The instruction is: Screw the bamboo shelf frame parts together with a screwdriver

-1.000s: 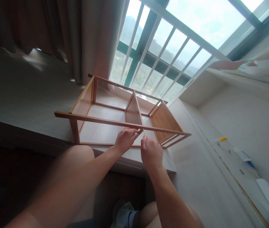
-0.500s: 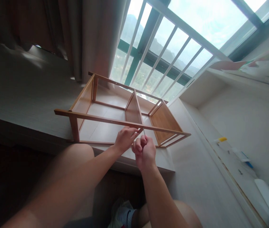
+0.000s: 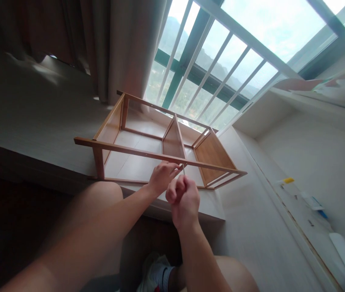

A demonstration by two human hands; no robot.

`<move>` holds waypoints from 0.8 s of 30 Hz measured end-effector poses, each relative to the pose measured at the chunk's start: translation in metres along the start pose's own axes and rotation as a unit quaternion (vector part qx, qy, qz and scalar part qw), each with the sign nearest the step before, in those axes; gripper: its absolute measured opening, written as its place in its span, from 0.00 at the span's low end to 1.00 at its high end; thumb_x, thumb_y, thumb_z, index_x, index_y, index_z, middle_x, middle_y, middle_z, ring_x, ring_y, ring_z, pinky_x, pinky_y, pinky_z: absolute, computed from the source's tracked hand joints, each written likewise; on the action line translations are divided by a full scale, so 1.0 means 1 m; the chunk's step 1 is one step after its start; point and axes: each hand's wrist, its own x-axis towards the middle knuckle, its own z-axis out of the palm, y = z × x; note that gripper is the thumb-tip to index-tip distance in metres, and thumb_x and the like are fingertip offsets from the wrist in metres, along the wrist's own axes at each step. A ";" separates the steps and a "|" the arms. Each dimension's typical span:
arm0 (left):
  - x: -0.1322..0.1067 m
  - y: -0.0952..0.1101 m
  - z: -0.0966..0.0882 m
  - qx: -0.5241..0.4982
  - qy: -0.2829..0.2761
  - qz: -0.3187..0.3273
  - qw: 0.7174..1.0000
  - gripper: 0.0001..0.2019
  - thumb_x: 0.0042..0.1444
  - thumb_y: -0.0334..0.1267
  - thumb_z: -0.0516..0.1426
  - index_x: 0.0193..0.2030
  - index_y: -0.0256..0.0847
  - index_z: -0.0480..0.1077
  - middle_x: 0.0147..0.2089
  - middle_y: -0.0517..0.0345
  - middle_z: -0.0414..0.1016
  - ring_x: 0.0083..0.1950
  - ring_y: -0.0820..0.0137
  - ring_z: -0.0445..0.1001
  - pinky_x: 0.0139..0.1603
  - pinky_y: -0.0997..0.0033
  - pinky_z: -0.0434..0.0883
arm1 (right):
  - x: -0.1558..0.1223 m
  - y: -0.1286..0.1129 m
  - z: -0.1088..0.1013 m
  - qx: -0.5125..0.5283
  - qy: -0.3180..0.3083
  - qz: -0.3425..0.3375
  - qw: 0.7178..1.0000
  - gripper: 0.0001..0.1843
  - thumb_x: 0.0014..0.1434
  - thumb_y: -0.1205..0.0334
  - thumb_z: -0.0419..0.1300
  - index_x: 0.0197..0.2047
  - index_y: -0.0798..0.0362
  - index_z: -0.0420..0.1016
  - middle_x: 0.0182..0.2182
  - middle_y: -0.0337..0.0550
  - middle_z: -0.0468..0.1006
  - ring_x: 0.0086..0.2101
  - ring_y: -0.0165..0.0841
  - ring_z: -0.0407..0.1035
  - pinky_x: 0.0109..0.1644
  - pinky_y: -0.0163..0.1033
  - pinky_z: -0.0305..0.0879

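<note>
An open rectangular frame of reddish-brown wood (image 3: 172, 142) lies on a pale flat surface (image 3: 210, 205). The left hand (image 3: 162, 177) touches the frame's near long rail (image 3: 123, 149); whether it grips, I cannot tell. Before the frame, the right hand (image 3: 184, 198) closes around a thin straight tool (image 3: 184, 170) pointing at that rail.

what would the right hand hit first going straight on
The right hand would probably meet the near upper rail of the wooden rack, where its thin rod points; depth is unclear.
</note>
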 end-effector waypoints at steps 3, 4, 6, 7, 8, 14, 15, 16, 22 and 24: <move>0.001 -0.002 0.001 0.002 -0.007 -0.009 1.000 0.11 0.58 0.44 0.56 0.44 0.46 0.77 0.40 0.53 0.77 0.41 0.64 0.75 0.43 0.66 0.71 | -0.013 0.010 0.013 -0.352 -0.053 -0.121 0.927 0.18 0.66 0.57 0.43 0.25 0.50 0.60 0.24 0.41 0.67 0.28 0.33 0.60 0.33 0.39 0.57; 0.001 -0.003 0.001 0.003 -0.006 -0.009 1.000 0.11 0.58 0.44 0.56 0.44 0.47 0.77 0.39 0.53 0.77 0.40 0.64 0.75 0.43 0.65 0.71 | -0.017 0.012 0.018 -0.451 -0.071 -0.161 0.875 0.16 0.65 0.59 0.46 0.27 0.51 0.64 0.28 0.43 0.69 0.33 0.35 0.61 0.38 0.41 0.58; -0.001 -0.003 0.002 0.000 -0.002 -0.003 1.000 0.11 0.59 0.44 0.55 0.45 0.49 0.76 0.40 0.53 0.77 0.40 0.65 0.74 0.44 0.65 0.71 | -0.021 0.012 0.025 -0.577 -0.087 -0.208 0.785 0.12 0.65 0.62 0.48 0.31 0.52 0.68 0.35 0.45 0.72 0.39 0.38 0.61 0.45 0.45 0.56; -0.002 -0.002 0.002 -0.004 0.000 -0.002 1.000 0.11 0.59 0.45 0.55 0.45 0.50 0.76 0.40 0.53 0.77 0.41 0.65 0.74 0.44 0.65 0.70 | -0.021 0.011 0.028 -0.607 -0.084 -0.217 0.760 0.11 0.65 0.63 0.49 0.33 0.52 0.69 0.37 0.46 0.72 0.41 0.39 0.61 0.47 0.46 0.55; -0.003 -0.002 0.002 -0.007 0.006 -0.004 1.000 0.12 0.59 0.45 0.55 0.46 0.50 0.75 0.42 0.53 0.76 0.41 0.65 0.74 0.45 0.65 0.70 | -0.021 0.010 0.030 -0.624 -0.079 -0.220 0.746 0.10 0.65 0.63 0.49 0.35 0.52 0.70 0.38 0.46 0.72 0.42 0.39 0.61 0.49 0.47 0.54; -0.006 0.001 0.000 -0.001 0.009 -0.002 1.000 0.13 0.60 0.45 0.55 0.47 0.46 0.76 0.41 0.53 0.75 0.39 0.66 0.73 0.42 0.67 0.69 | -0.019 0.014 0.044 -0.644 -0.091 -0.216 0.728 0.11 0.64 0.63 0.50 0.33 0.52 0.71 0.35 0.47 0.73 0.40 0.40 0.62 0.46 0.46 0.55; -0.005 0.002 0.000 0.001 0.006 0.002 1.000 0.12 0.60 0.44 0.55 0.47 0.45 0.76 0.40 0.53 0.75 0.39 0.66 0.73 0.42 0.67 0.69 | -0.021 0.015 0.047 -0.638 -0.101 -0.215 0.733 0.11 0.64 0.63 0.50 0.32 0.52 0.71 0.34 0.47 0.73 0.39 0.40 0.63 0.44 0.45 0.55; -0.004 0.002 -0.001 0.002 0.006 0.004 1.000 0.12 0.60 0.43 0.55 0.47 0.45 0.76 0.39 0.54 0.75 0.38 0.67 0.73 0.42 0.68 0.69 | -0.024 0.015 0.049 -0.626 -0.113 -0.213 0.742 0.11 0.64 0.63 0.50 0.31 0.52 0.70 0.32 0.46 0.73 0.37 0.39 0.63 0.42 0.43 0.55; -0.001 -0.001 0.001 0.010 0.011 0.005 1.000 0.11 0.59 0.43 0.56 0.45 0.47 0.77 0.38 0.55 0.77 0.40 0.66 0.75 0.44 0.67 0.70 | -0.027 0.003 0.029 -0.526 -0.115 -0.154 0.829 0.17 0.67 0.64 0.44 0.27 0.51 0.64 0.25 0.38 0.70 0.26 0.31 0.61 0.31 0.37 0.48; -0.001 -0.002 0.002 0.003 0.013 0.008 1.000 0.11 0.58 0.42 0.57 0.45 0.46 0.77 0.40 0.54 0.77 0.42 0.65 0.75 0.44 0.68 0.70 | -0.016 -0.003 0.009 -0.550 -0.054 -0.140 0.822 0.19 0.68 0.62 0.43 0.25 0.51 0.62 0.23 0.39 0.68 0.25 0.32 0.59 0.30 0.38 0.44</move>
